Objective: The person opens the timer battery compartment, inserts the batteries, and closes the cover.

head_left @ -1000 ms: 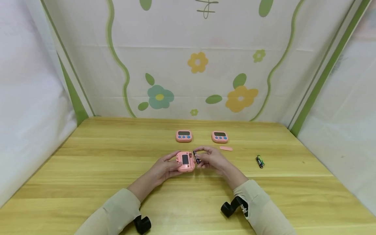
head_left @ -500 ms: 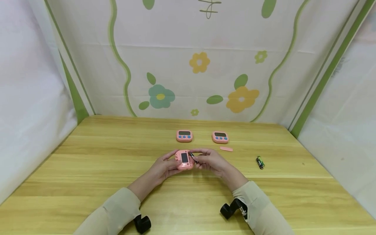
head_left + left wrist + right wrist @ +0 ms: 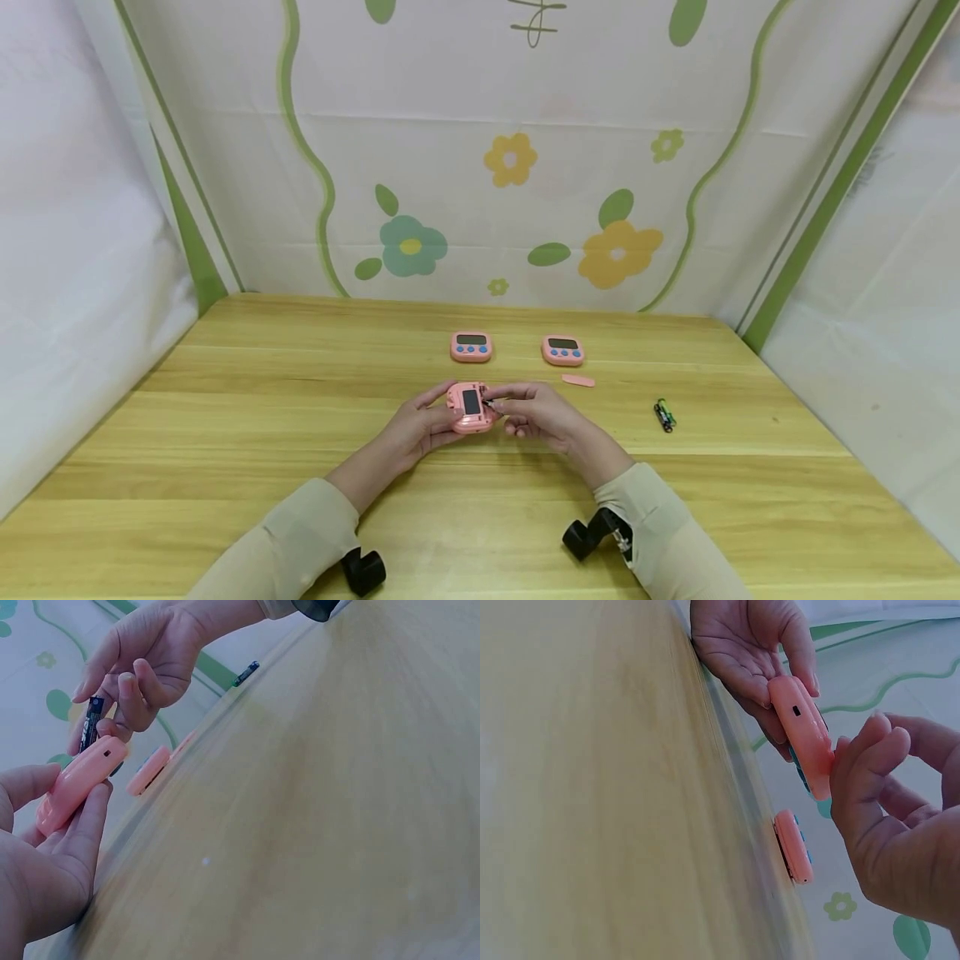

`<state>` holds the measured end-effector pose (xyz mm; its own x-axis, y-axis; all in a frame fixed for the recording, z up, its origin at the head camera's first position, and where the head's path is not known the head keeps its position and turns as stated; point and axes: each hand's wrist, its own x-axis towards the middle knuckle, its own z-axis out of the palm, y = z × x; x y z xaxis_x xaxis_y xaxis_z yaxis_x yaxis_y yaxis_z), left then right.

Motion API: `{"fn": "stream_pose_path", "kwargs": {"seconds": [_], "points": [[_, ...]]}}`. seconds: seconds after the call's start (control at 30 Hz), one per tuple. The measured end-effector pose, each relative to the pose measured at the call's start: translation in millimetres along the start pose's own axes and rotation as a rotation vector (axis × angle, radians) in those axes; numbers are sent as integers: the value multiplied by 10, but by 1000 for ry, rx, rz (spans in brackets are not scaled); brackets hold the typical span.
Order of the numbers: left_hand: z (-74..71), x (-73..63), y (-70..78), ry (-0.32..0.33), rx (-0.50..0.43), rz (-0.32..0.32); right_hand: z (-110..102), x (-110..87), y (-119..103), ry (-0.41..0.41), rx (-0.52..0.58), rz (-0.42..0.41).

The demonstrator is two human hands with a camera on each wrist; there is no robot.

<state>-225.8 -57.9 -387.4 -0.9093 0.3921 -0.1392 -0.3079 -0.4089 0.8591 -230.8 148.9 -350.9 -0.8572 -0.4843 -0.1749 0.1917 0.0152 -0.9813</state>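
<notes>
A pink digital timer [image 3: 474, 426] is gripped in my left hand [image 3: 416, 429], its back turned up and its battery slot toward the right. My right hand [image 3: 542, 410] pinches a dark AAA-size battery [image 3: 91, 724] between thumb and fingertips, right at that slot. The left wrist view shows the battery standing tilted at the timer's edge, its lower end hidden behind the pink case. From the right wrist view, fingers cover the battery, while blue buttons [image 3: 799, 769] show on the timer's underside.
Two more pink timers, one at the left [image 3: 471, 347] and one at the right [image 3: 562, 351], lie screen-up farther back on the wooden table [image 3: 300, 367]. A slim pink battery cover [image 3: 578, 381] lies before the right one. Farther right lie a green and a black battery [image 3: 664, 415].
My right hand has brought the battery leftward from beside the timer to its slot, where less of it shows. The left hand keeps its grip with only a slight shift.
</notes>
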Motion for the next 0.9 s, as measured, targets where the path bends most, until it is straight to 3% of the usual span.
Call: {"fn": "stream_pose_path", "kwargs": {"seconds": [0.13, 0.43, 0.73, 0.9], "points": [[7, -18, 11, 1, 0, -1, -1, 7, 13, 0, -40, -9], [3, -18, 18, -12, 10, -5, 58, 46, 54, 73, -291, -116], [-3, -62, 33, -88, 13, 44, 136, -22, -38, 73, -333, -130], [-1, -34, 27, -64, 19, 12, 201, -96, -129, 110, -401, -176]]}}
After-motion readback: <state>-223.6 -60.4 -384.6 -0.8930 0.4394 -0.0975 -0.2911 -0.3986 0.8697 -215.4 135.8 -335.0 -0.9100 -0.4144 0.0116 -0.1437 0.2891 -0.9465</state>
